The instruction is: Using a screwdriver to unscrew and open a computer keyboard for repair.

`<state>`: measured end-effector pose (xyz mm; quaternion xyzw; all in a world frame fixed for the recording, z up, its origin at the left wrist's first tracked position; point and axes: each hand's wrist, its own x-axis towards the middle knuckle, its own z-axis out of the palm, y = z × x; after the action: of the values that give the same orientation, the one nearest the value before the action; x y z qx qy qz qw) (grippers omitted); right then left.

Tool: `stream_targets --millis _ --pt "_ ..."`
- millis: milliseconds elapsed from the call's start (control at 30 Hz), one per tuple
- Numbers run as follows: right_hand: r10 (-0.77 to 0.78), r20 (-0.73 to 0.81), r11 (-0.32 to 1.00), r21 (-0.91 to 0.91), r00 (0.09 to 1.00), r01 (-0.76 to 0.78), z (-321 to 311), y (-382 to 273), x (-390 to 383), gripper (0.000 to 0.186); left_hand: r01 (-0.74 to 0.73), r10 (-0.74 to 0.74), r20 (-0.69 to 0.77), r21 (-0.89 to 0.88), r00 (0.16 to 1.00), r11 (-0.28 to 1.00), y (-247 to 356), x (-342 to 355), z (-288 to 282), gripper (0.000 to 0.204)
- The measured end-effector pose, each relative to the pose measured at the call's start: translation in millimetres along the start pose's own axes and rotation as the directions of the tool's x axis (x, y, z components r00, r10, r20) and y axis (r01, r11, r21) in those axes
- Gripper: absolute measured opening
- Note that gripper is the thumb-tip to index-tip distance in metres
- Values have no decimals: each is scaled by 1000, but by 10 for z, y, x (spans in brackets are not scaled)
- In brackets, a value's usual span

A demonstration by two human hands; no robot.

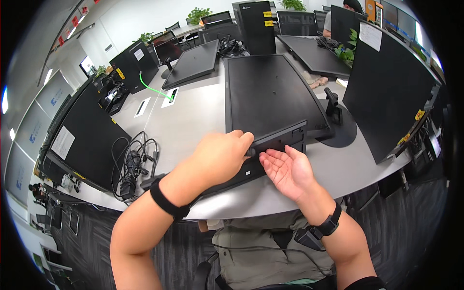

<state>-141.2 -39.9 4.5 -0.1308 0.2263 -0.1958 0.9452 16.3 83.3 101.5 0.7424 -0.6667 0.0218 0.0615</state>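
At the near edge of the desk, a flat black casing (279,143) with a lighter rim stands tilted; a second dark part lies below it, and I cannot tell whether they are one piece. My left hand (223,155) is closed at the casing's left side, with a short dark stub showing beside its fingers; what it grips is mostly hidden. Palm up, my right hand (291,173) has its fingers stretched out and nothing in it, its fingertips close to the casing's lower right. Just beyond lies a large black monitor (270,94), screen up.
A round black stand (340,128) is right of the monitor. Black computer towers stand at the left (87,140) and right (391,92). Tangled black cables (133,164) lie near the left edge. Two more monitors (193,63) (316,54) lie farther back, around another tower (256,29).
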Motion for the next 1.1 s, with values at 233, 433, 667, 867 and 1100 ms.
stream_targets --millis 233,433,667,867,1100 --pt "-12 45 1000 25 999 11 -224 120 -244 40 -260 279 -102 166 955 951 368 -363 76 20" --pt "15 6 999 28 1000 -15 -399 216 -462 32 -216 219 -14 103 976 971 593 -558 218 40" --pt "-27 -62 999 36 998 29 -511 338 -535 29 -171 171 24 30 985 985 694 -630 244 54" --pt "12 -15 996 83 1000 -11 -548 214 -602 20 -13 -22 173 197 985 980 763 -623 204 48" --pt "-164 29 952 -259 986 166 -742 -256 -887 32 51 -49 -87 19 995 999 256 -393 -89 33"
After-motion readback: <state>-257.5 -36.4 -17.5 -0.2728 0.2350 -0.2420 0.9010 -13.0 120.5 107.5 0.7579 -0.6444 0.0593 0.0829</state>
